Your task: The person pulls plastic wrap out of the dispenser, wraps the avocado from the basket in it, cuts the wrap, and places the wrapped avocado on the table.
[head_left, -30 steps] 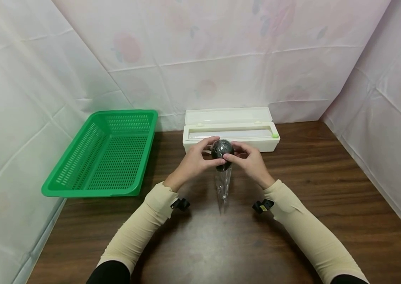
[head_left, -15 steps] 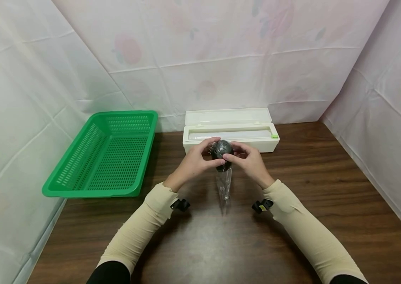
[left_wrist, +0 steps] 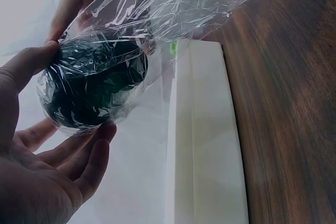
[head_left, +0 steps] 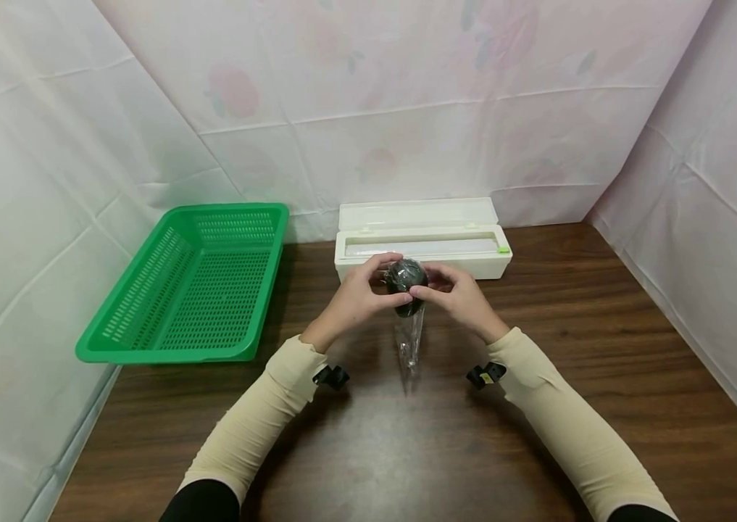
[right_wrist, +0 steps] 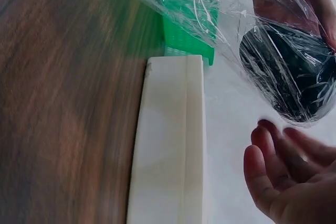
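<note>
A dark, rounded avocado (head_left: 407,277) is wrapped in clear cling film and held up in front of the dispenser box. A loose tail of cling film (head_left: 410,346) hangs from it toward the person. My left hand (head_left: 356,297) grips it from the left, thumb on the near side; in the left wrist view its fingers curve under the avocado (left_wrist: 97,80). From the other side my right hand (head_left: 463,299) holds it between thumb and fingers. In the right wrist view, several curled right fingers (right_wrist: 281,163) show just below the wrapped avocado (right_wrist: 286,72).
A white cling film box (head_left: 423,264) with its lid raised and a green cutter piece (head_left: 504,250) stands behind the hands. To the left lies a green plastic basket (head_left: 264,290). White patterned cloth (head_left: 368,130) encloses the wooden table (head_left: 603,348).
Both hands keep hold of the avocado and stay almost in place. The hanging film tail sways slightly.
</note>
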Tool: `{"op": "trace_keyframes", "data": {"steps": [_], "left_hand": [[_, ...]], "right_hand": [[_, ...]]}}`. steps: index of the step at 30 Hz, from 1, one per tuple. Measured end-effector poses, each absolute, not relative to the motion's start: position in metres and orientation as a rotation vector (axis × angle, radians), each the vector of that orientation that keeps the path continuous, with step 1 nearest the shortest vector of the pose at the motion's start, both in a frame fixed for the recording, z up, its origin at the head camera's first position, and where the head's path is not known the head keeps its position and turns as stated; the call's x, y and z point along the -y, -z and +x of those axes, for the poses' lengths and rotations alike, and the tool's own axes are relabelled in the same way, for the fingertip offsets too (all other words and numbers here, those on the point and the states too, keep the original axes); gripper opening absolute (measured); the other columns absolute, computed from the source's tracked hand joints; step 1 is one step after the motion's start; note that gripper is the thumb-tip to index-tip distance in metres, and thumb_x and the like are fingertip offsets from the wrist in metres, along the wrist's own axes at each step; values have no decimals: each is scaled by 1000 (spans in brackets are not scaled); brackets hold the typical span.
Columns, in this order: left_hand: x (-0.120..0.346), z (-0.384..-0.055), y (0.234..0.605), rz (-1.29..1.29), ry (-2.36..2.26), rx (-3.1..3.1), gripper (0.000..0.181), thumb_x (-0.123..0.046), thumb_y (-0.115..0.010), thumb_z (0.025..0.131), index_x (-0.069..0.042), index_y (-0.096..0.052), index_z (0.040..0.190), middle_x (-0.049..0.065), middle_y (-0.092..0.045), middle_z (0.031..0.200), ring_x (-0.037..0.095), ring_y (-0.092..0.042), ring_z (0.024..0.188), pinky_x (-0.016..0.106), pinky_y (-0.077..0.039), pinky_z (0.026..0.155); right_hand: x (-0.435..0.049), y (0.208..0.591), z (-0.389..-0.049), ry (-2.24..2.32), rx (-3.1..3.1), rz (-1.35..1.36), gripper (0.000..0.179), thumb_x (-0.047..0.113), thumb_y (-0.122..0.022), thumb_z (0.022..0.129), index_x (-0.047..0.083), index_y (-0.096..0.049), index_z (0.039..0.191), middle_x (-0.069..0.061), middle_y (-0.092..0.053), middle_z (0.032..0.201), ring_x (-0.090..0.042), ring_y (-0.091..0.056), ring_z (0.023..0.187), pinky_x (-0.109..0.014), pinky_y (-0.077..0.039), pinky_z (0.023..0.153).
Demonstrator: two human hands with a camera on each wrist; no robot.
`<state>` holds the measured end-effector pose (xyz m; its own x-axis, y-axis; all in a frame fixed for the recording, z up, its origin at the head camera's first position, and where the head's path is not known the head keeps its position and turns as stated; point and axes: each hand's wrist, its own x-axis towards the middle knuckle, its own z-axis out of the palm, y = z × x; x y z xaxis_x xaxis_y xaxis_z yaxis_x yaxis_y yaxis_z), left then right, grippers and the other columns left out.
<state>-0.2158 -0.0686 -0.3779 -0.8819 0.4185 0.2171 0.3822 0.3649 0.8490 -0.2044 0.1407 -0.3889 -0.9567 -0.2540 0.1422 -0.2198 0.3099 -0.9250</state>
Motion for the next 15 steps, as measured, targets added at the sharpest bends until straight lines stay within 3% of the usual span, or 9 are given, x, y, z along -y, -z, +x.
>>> {"op": "trace_keyframes", "data": {"steps": [8,15], "left_hand": [[70,-215,375,763,-1430,-2625,72,-31,-81,80,-17,-47,142,12,-62,128,27,-64,111,46,-52,95],[72,-215,372,807,-1410,-2636,76,-28,-82,79,-18,-45,145,15,-64,126,26,-65,109,45,-53,93]], "right_hand": [[-141,390,-204,1818,-2470,-410,43,23,-73,88,3,-64,125,-19,-68,117,-15,-64,96,-25,-52,83],[-138,387,-202,1859,-2460,-429,42,20,-73,88,3,-64,125,-20,-68,115,-16,-64,94,-24,-53,82]]}}
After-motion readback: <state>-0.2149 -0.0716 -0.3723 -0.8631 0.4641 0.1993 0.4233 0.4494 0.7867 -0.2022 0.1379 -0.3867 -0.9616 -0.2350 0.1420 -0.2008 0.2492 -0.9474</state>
